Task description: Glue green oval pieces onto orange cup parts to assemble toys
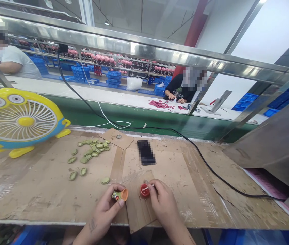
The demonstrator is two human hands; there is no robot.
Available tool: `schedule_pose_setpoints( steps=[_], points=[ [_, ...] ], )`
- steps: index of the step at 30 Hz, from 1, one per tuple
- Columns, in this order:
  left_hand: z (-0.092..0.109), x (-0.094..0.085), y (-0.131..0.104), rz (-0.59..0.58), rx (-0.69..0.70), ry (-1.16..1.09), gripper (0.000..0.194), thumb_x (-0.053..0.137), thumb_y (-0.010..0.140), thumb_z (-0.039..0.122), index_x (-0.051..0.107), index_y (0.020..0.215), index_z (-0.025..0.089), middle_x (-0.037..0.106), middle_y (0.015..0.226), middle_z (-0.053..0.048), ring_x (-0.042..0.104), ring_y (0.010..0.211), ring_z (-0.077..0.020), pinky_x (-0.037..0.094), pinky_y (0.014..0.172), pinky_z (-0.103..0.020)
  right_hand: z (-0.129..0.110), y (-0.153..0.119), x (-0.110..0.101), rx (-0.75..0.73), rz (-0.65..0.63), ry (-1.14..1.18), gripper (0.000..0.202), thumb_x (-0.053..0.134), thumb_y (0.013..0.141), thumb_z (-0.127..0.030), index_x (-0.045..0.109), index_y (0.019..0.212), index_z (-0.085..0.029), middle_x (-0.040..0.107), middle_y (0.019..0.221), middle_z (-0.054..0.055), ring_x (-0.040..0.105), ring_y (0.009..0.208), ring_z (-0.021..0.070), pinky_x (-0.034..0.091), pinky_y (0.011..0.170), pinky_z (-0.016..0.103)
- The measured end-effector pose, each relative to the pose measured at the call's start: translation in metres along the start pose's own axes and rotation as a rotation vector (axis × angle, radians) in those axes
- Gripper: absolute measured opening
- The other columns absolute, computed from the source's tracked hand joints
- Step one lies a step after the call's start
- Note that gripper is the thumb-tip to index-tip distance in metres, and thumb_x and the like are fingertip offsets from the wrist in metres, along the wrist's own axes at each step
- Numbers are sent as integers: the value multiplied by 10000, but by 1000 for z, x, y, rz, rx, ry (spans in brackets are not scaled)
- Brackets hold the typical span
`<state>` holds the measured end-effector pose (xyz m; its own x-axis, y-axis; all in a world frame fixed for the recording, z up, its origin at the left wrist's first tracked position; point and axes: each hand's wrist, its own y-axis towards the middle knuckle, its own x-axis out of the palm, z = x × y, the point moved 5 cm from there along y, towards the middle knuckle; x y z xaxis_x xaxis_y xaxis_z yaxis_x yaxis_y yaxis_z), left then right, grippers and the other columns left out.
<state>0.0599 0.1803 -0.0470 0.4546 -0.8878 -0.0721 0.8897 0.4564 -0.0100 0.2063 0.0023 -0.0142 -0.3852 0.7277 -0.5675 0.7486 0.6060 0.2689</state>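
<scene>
Far left on the bench a yellow plastic fan with round cartoon eyes, white ribbed grille, yellow hub, standing on stubby feet. Right of it a loose scatter of green caps, small flat discs with raised rims, some lying singly nearer the front edge. Bench top is brown cardboard, scuffed, taped at seams, a flap overlapping in the middle. Left hand comes up from the near edge, forearm angled inward, fingers curled, thumb and forefinger pinched on a small orange piece with a green and dark bit on its left face; held just above the cardboard at the front centre. Just beside it, the right hand mirrors the pose, wrist bent inward, fingertips closed round a red cap, round, glossy, open side up, with a thin pale stick across it; whether the cap rests on the cardboard I cannot tell. The two pieces sit near each other, not touching. Behind them a dark flat blurred rectangle. A black cable snakes across to the right, ending under a grey metal housing. Across the green belt, two other people sit at work.
</scene>
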Motion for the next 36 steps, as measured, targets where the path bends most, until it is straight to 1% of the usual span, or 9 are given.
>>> schedule_pose_setpoints(
  steps=[3,7,11,15,22,25,30,33,36],
  points=[
    [-2,1,1,-23,14,-36,354,697,889,520,638,1088,234,607,1109,-59,554,1003,-245,447,856,-304,-7,-1,-6,78,46,192,313,495,1043,-434,650,902,-201,705,845,47,656,797,207,472,733,281],
    [3,2,1,-15,-6,-76,368,730,848,539,655,1032,229,618,1023,-40,546,909,-224,445,793,-293,-22,-2,2,103,-31,371,326,525,1034,-461,656,904,-192,678,787,25,638,736,181,476,680,253],
    [10,4,-2,-5,-59,-75,361,732,839,545,681,997,224,625,986,-31,541,851,-211,444,737,-287,-34,0,13,40,-76,298,268,524,1024,-370,640,860,-192,642,755,11,603,724,169,431,648,245],
    [17,4,-3,-10,-33,-41,398,715,840,581,694,988,212,638,987,-43,534,839,-208,439,735,-293,-42,4,15,-45,-64,210,233,499,1008,-281,609,821,-196,628,746,5,579,716,163,397,649,250],
    [21,6,-2,-85,-26,5,392,663,878,590,691,934,203,621,845,-22,533,806,-206,422,734,-293,-53,4,14,-155,-70,212,210,510,1005,-253,631,841,-201,645,768,5,597,740,163,419,683,248],
    [18,5,-2,-94,-37,10,391,657,885,592,676,940,206,611,844,-16,524,797,-198,415,730,-289,-47,2,10,-131,-52,285,240,516,1024,-319,654,869,-199,657,774,14,617,734,170,450,680,249],
    [10,4,-3,-115,-38,-9,394,649,898,592,652,1011,214,576,866,-5,486,769,-177,402,691,-280,-11,5,-12,40,115,244,332,527,1035,-461,656,899,-187,661,780,30,620,711,183,480,666,257],
    [9,3,-4,-111,-23,-14,401,640,904,594,646,1018,210,567,881,-10,482,794,-184,405,718,-294,2,8,-18,17,48,98,344,506,1040,-447,664,871,-193,673,797,46,631,744,207,487,693,284],
    [12,3,-4,-96,7,-28,409,645,898,598,650,1010,206,567,886,-13,490,824,-192,407,758,-306,0,9,-21,-74,23,-58,278,535,1019,-419,702,996,-198,699,944,87,654,891,252,512,809,343]
  ],
)
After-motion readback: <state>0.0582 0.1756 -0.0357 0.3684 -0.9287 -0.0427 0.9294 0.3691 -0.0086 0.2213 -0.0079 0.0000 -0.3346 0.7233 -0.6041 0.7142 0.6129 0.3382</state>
